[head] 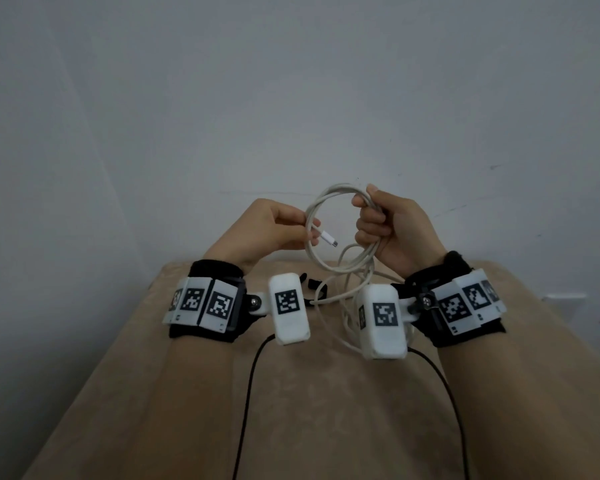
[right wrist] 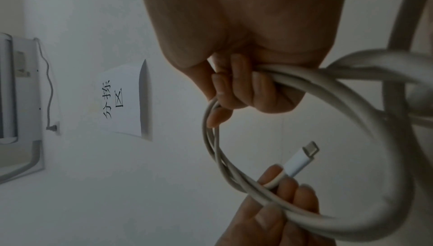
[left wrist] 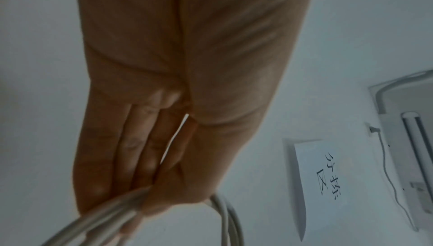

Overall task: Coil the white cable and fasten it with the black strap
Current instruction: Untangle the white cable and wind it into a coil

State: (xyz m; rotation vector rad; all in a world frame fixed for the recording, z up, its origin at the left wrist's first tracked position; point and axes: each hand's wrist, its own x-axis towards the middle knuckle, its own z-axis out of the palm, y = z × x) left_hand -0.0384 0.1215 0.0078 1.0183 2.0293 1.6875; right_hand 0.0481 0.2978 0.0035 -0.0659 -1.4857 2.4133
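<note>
Both hands are raised above the tan table. My right hand grips the gathered loops of the white cable, which form a round coil between the hands. My left hand pinches the cable just behind its white plug. In the right wrist view the right hand clasps the cable, and the left hand holds the strands below the plug. Blurred cable runs through the left hand. Loose cable trails down onto the table. The black strap lies there, partly hidden by the wrist cameras.
Black wires from the wrist cameras run across the table toward me. A plain wall stands behind the table. A paper sign and a white wall unit with a corded socket show in the wrist views.
</note>
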